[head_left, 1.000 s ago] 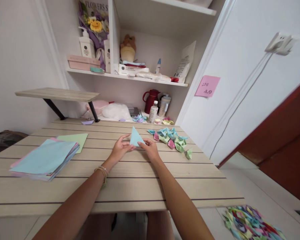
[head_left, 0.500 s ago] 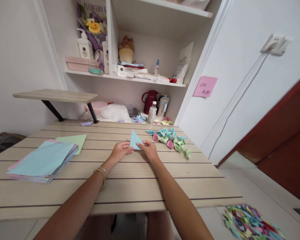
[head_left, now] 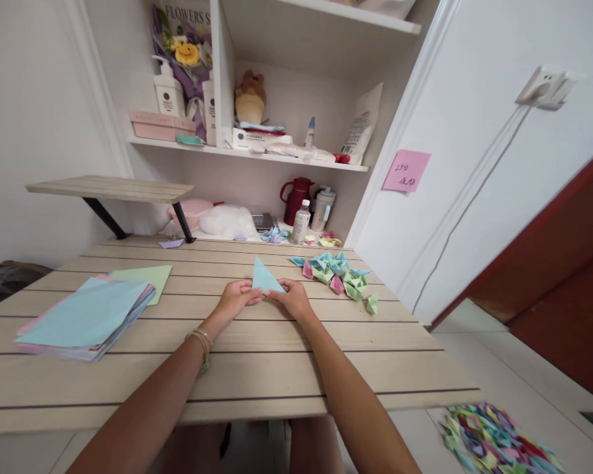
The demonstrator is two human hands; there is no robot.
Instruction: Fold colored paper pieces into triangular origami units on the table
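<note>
A light blue sheet of paper folded to a triangle [head_left: 265, 277] is held just above the slatted table [head_left: 257, 368], one point facing away from me. My left hand [head_left: 237, 296] pinches its lower left corner between thumb and fingers. At the lower right edge my right hand [head_left: 292, 297] grips it, the thumb lying along the bottom near the left thumb. Fingers behind the paper are partly hidden. Right of my hands lies a cluster of folded paper boats [head_left: 337, 270] in blue, green and pink.
To the left lies a stack of coloured paper [head_left: 86, 313], with a green sheet [head_left: 161, 280] beneath. A small raised shelf [head_left: 113, 189] stands behind it. A bottle [head_left: 301, 222] and red jug [head_left: 295, 201] stand at the back. Many folded papers [head_left: 494, 438] lie heaped at lower right.
The blue triangle has turned slightly, its top point shifting left. My right thumb has slid left along the bottom edge towards the left thumb.
</note>
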